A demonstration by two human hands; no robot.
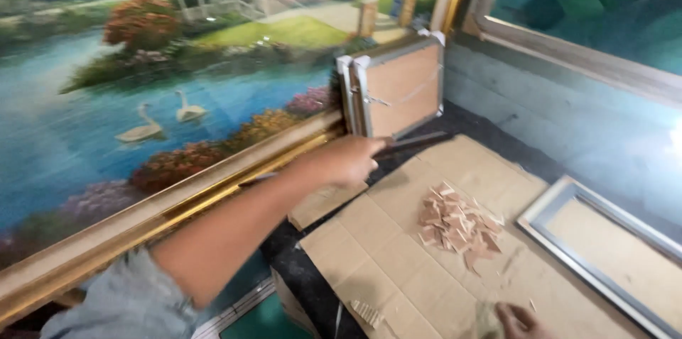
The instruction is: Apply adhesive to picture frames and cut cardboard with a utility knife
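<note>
Item 1. Left hand (352,160): arm in a grey sleeve stretched from seven o'clock toward the centre; fingers curled around the near end of a long thin dark metal bar (419,141). The blur hides how firm the grip is.

Item 2. Long thin dark metal bar: lies at the centre, long axis running from eight o'clock to two o'clock, far end pointing toward two o'clock, resting low over the dark tabletop (298,268) just in front of the small frames.

Item 3. Two small silver-edged picture frames with brown board backs (398,87): stand upright at twelve o'clock, leaning against the large painting, backs facing out.

Item 4. Right hand (518,319): only fingertips show at the six o'clock edge, resting on the flat brown cardboard sheet (398,254); whether spread or closed cannot be told.

Item 5. Heap of small pale wooden wedges (458,224): on the cardboard, at four o'clock of the left hand, well apart from it.

Item 6. Silver rectangular frame lying flat (604,239): at four o'clock, beside the cardboard.

Surface and room: dark tabletop covered mostly by cardboard; large landscape painting with swans in a gilt frame (170,204) fills nine to twelve o'clock; a second framed green painting (590,5) at one o'clock.
</note>
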